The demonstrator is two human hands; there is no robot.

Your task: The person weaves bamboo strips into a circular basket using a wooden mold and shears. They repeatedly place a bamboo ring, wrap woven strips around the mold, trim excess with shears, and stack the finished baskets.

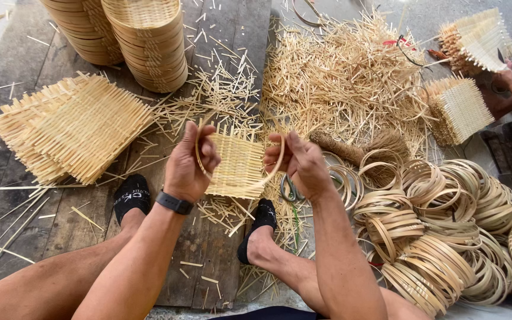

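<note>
Hoop (pixel 241 181) of thin bamboo, judged light, springy, crack-prone: left hand (pixel 189 163) fingers pinch its 9 o'clock rim, right hand (pixel 303 163) fingers 3 o'clock, woven mat (pixel 238 163) behind.

Between my left hand (pixel 189 163) and right hand (pixel 302 163) sits a woven mat (pixel 238 166) inside a bamboo hoop (pixel 277 161), with stacked mats (pixel 72 127) to my left, nested baskets (pixel 149 41) behind them, loose hoops (pixel 440 231) piled right, and scattered offcuts (pixel 339 77) beyond.

Left hand (pixel 189 161) and right hand (pixel 303 163) pressing woven bamboo mat (pixel 238 165) into bamboo ring (pixel 255 182), hoops (pixel 440 231) beside
</note>
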